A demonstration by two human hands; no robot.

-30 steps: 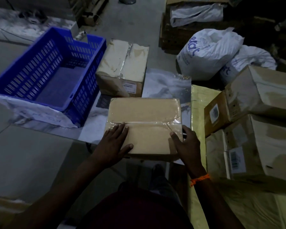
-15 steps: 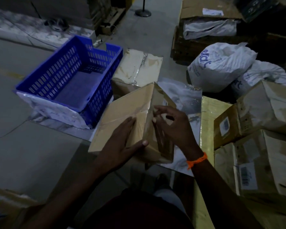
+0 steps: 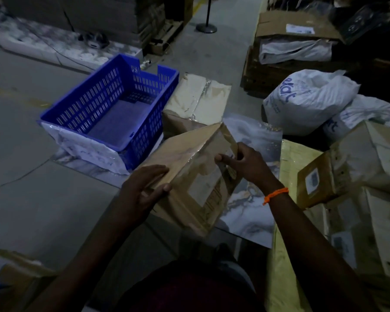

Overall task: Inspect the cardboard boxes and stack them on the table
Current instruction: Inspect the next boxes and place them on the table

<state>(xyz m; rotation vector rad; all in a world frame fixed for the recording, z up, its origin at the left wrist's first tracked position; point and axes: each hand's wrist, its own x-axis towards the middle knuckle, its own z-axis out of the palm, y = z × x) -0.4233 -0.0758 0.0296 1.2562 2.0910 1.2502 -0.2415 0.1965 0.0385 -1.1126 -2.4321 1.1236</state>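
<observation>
Box [image 3: 185, 170] tilted between grips, long axis pointing away: left hand [image 3: 142, 194] clamps near corner, right hand [image 3: 245, 167] pinches upper edge. Second box [image 3: 196, 104] just beyond grips, nearer right hand.

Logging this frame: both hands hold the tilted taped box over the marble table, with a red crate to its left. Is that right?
Not quite. The head view shows the crate is blue, not red. The rest stands: the left hand and right hand both hold the tilted taped box over the marble table, crate to its left.
</observation>
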